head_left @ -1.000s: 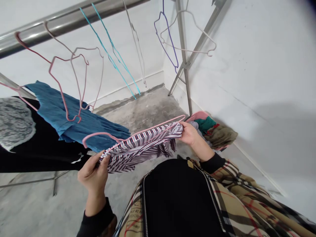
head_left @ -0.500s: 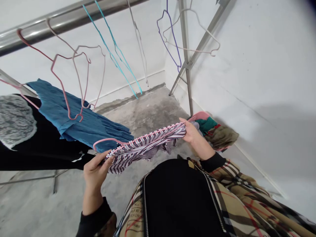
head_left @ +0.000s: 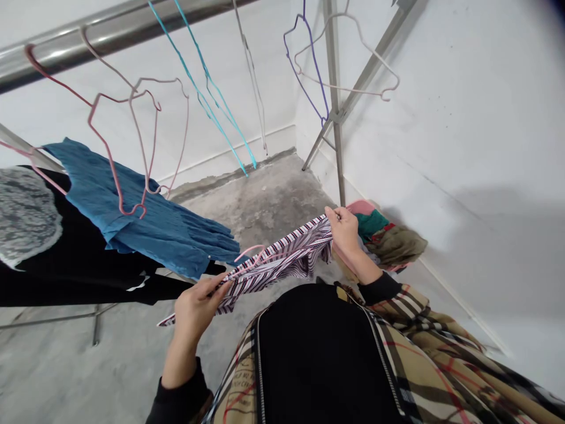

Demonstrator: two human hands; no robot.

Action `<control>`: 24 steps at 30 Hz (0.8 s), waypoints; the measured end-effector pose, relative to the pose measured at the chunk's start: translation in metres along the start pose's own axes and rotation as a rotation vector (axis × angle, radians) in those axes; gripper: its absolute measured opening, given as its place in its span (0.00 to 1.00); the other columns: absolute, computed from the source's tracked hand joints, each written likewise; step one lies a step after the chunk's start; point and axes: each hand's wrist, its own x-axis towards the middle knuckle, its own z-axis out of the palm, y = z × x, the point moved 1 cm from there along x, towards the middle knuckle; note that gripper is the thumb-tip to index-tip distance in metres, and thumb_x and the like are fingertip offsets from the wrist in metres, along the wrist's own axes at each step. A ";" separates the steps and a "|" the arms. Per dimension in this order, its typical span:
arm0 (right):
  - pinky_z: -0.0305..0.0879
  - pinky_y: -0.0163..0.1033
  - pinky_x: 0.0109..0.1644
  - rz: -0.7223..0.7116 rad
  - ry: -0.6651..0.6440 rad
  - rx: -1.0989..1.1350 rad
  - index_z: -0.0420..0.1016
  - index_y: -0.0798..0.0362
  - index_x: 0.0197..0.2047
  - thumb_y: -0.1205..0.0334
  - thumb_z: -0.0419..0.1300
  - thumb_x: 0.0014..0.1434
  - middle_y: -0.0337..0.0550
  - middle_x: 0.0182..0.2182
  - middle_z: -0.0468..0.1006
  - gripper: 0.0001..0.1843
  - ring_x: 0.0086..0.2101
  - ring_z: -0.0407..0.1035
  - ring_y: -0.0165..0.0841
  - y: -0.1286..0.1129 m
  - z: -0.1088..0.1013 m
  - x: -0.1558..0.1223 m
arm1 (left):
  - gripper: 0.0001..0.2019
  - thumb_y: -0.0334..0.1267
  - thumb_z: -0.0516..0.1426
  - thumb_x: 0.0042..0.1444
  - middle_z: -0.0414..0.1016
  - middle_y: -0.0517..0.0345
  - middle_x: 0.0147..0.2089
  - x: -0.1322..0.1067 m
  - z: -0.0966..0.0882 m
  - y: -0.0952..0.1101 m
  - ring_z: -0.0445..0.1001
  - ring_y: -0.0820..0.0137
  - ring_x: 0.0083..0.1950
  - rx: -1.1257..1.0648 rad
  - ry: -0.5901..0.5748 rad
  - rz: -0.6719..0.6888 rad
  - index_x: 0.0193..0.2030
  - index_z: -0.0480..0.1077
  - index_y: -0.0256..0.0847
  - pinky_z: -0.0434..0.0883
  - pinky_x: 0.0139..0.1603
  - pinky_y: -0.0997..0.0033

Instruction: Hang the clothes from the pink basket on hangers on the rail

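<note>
A striped garment [head_left: 282,259] in white, dark and purplish tones stretches between my two hands, its upper edge slanting up to the right. My left hand [head_left: 198,303] pinches that edge near the left, and a pointed end of the cloth sticks out beyond it. At the right end, my right hand [head_left: 344,232] is closed on the edge. A pink hanger [head_left: 253,252] shows its hook above the middle of the garment; most of its frame is hidden by the cloth.
A blue garment [head_left: 150,218] and a black garment [head_left: 88,259] hang at left. Several bare hangers, including a red hanger [head_left: 108,150] and a purple hanger [head_left: 315,70], hang from the metal rail [head_left: 115,38]. A pink basket [head_left: 362,206] of clothes stands by the right wall.
My left hand has moved right along the garment's edge, leaving a pointed end outside it. The pink hook has shifted right toward the garment's middle. My right hand has turned slightly.
</note>
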 end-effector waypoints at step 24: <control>0.62 0.42 0.45 -0.865 -0.650 -0.380 0.77 0.51 0.45 0.51 0.44 0.71 0.45 0.34 0.80 0.22 0.36 0.71 0.36 -0.057 -0.036 -0.004 | 0.10 0.43 0.64 0.45 0.82 0.56 0.28 0.030 0.011 0.000 0.78 0.67 0.29 -0.406 0.215 -0.121 0.30 0.81 0.39 0.75 0.32 0.72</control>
